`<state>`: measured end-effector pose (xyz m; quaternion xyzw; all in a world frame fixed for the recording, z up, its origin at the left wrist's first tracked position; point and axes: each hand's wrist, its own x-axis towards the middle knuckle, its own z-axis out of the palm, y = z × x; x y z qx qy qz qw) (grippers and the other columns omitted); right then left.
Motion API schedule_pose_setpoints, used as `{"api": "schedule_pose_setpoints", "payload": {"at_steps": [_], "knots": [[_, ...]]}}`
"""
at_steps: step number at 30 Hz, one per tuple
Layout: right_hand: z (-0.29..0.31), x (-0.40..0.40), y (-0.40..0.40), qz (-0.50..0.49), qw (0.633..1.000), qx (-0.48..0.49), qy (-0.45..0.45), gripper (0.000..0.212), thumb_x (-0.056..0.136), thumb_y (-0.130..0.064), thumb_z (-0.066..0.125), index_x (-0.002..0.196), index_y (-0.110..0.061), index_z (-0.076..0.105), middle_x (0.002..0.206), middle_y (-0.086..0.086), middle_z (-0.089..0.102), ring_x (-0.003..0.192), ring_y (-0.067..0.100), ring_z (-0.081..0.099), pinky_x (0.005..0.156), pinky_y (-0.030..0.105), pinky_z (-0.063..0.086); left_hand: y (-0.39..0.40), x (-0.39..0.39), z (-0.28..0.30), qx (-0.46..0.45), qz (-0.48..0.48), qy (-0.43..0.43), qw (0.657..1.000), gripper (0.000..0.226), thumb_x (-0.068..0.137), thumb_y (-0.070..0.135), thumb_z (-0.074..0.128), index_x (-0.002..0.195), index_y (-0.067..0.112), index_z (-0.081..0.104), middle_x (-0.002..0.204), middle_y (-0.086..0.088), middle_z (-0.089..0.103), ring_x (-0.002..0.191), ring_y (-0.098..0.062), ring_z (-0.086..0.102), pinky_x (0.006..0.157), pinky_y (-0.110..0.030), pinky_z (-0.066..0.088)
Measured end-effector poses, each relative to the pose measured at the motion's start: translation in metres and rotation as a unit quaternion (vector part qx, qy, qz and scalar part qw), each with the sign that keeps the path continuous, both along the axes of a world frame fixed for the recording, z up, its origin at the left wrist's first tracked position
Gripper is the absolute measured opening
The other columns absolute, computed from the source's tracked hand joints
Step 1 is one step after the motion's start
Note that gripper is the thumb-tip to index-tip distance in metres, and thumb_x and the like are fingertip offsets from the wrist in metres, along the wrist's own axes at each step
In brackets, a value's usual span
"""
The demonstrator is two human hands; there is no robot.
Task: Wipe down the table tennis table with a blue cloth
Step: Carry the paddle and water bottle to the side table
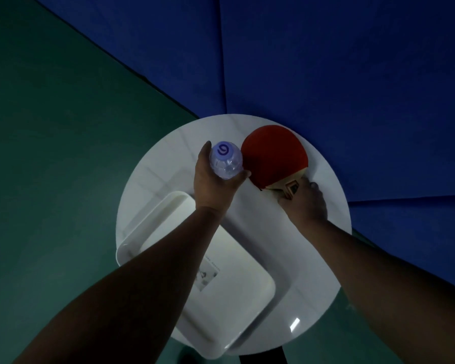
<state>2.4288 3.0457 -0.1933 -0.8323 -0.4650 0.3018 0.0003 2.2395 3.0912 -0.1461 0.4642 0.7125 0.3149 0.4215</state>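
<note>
My left hand (210, 185) is wrapped around a clear plastic bottle (226, 161) with a pale purple cap, seen from above, over a round white side table (326, 206). My right hand (305, 203) grips the wooden handle of a red table tennis paddle (273, 156), whose blade lies flat on the round table beside the bottle. No blue cloth shows in this view. Blue padded panels (326, 61) fill the upper right; I cannot tell whether they belong to the table tennis table.
A white rectangular tray (247, 298) with a small label rests on the round table under my left forearm. Green floor (63, 153) spreads to the left. A dark stand (268, 358) pokes out below the table's near edge.
</note>
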Motion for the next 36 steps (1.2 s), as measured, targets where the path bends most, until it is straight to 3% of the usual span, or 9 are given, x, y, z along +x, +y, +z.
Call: {"api": "schedule_pose_setpoints", "payload": {"at_steps": [3,10,16,22,27,36], "knots": [[0.007,0.0,-0.004,0.002,1.0,-0.01,-0.002,0.078,0.081,-0.042,0.075,0.142,-0.01,0.039,0.128,0.019,0.05,0.118,0.038,0.051,0.09,0.047,0.048,-0.006,-0.005,0.006,-0.014,-0.006,0.008,1.0,0.102,0.068,0.036,0.091,0.15,0.02,0.033,0.151,0.0,0.045,0.135,-0.017,0.045,0.104,-0.022,0.038],[0.046,-0.009,-0.041,0.051,0.996,0.065,0.012,0.073,0.083,-0.035,0.076,0.145,-0.014,0.043,0.145,0.014,0.045,0.135,0.034,0.038,0.104,0.051,0.039,-0.049,-0.037,0.032,-0.034,-0.007,0.051,0.998,0.1,0.068,0.038,0.09,0.15,0.022,0.035,0.152,0.001,0.042,0.137,-0.016,0.041,0.108,-0.027,0.036],[0.09,-0.038,-0.096,0.123,0.982,0.071,0.125,0.068,0.092,-0.046,0.065,0.149,-0.018,0.041,0.152,0.01,0.043,0.139,0.029,0.04,0.11,0.043,0.039,-0.153,-0.083,0.061,-0.042,0.04,0.053,0.997,0.07,0.079,0.039,0.081,0.139,0.021,0.05,0.142,0.004,0.052,0.131,-0.013,0.047,0.103,-0.026,0.038],[0.128,-0.101,-0.163,0.238,0.955,0.041,0.171,0.066,0.093,-0.048,0.064,0.149,-0.021,0.042,0.152,0.006,0.043,0.139,0.023,0.04,0.11,0.036,0.036,-0.287,-0.136,0.086,-0.056,0.15,0.05,0.986,0.06,0.082,0.039,0.078,0.135,0.023,0.055,0.134,0.008,0.055,0.119,-0.013,0.053,0.097,-0.029,0.043],[0.145,-0.172,-0.245,0.396,0.9,0.022,0.182,0.061,0.093,-0.046,0.064,0.145,-0.021,0.046,0.148,0.003,0.048,0.137,0.021,0.042,0.111,0.035,0.035,-0.43,-0.175,0.097,-0.058,0.272,0.066,0.958,0.055,0.083,0.034,0.079,0.131,0.016,0.06,0.131,-0.006,0.062,0.121,-0.021,0.057,0.103,-0.042,0.046],[0.186,-0.3,-0.479,0.652,0.736,-0.021,0.18,0.059,0.092,-0.038,0.069,0.142,-0.012,0.051,0.143,0.006,0.054,0.133,0.02,0.048,0.108,0.026,0.032,-0.747,-0.198,0.135,-0.04,0.507,0.022,0.861,0.048,0.086,0.031,0.075,0.131,0.02,0.06,0.131,0.003,0.061,0.122,-0.012,0.056,0.098,-0.027,0.043]]}}
